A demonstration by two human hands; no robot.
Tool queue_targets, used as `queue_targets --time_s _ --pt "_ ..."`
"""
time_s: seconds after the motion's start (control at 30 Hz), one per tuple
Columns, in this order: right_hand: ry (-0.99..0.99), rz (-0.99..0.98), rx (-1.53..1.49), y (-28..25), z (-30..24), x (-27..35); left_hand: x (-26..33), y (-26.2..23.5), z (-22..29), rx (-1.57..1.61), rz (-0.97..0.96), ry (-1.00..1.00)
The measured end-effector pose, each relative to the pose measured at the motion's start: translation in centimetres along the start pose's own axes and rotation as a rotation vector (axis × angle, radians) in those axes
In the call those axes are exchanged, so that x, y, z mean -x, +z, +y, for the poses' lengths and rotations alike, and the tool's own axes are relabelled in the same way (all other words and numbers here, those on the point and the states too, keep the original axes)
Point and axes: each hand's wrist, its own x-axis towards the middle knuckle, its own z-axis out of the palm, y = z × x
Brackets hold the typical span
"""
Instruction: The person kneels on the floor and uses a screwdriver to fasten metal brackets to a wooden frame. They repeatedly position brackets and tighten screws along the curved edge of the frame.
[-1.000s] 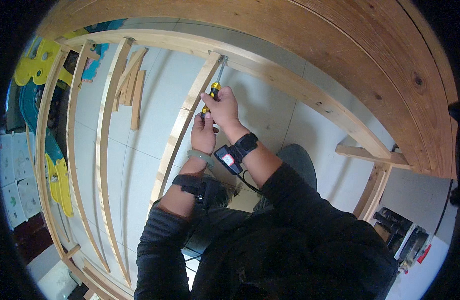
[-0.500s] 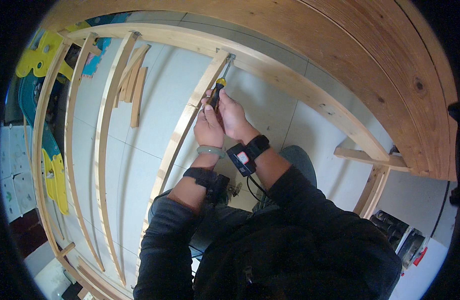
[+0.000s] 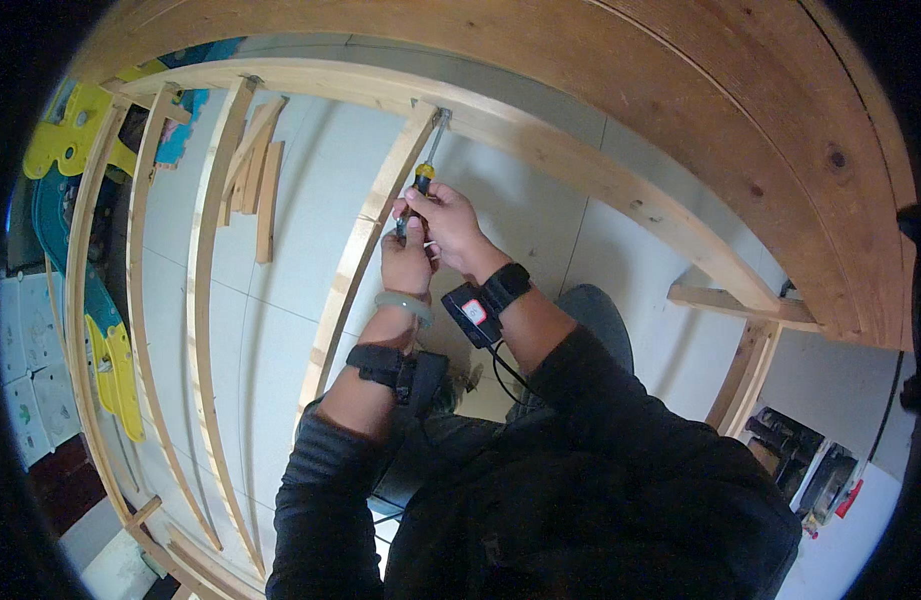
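Both of my hands are closed round the handle of one screwdriver [image 3: 424, 176], which has a yellow and black grip and a long metal shaft. My left hand [image 3: 407, 262] grips the lower end of the handle. Higher up, my right hand [image 3: 450, 225] wraps the handle with its fingers. The shaft points away from me, its tip at a small metal bracket [image 3: 442, 115] in the corner where a wooden slat [image 3: 355, 255] meets the long wooden rail [image 3: 520, 135]. Whether the tip sits in a screw is too small to make out.
More slats [image 3: 205, 250] of the frame run parallel at left. Loose wood pieces [image 3: 270, 200] lie on the tiled floor between them. A large brown wooden board [image 3: 740, 130] rises beyond the rail. Yellow plastic parts [image 3: 65, 135] stand far left, and a black-and-red tool [image 3: 830, 480] lies at right.
My hands and the screwdriver appear slightly further left, along with the frame, as the view shifts. The fingers have changed their hold on the handle; the tip stays at the bracket.
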Motion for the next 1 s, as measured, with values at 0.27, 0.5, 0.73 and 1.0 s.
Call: queue_targets --time_s 0.27,0.5,0.73,1.0 --pt "-0.19 0.212 0.547 0.7 0.2 -0.8 -0.8 -0.8 0.0 -0.49 0.103 0.346" --pt "0.016 -0.231 -0.106 -0.6 -1.9 0.1 0.2 -1.1 2.5 -0.116 -0.131 -0.124" --pt "0.041 -0.025 0.009 1.1 -2.1 -0.5 1.3 -0.3 1.6 -0.296 -0.017 0.387" --pt "0.158 -0.199 -0.227 -0.6 -2.6 -0.6 0.2 -1.0 1.3 -0.246 -0.034 0.258"
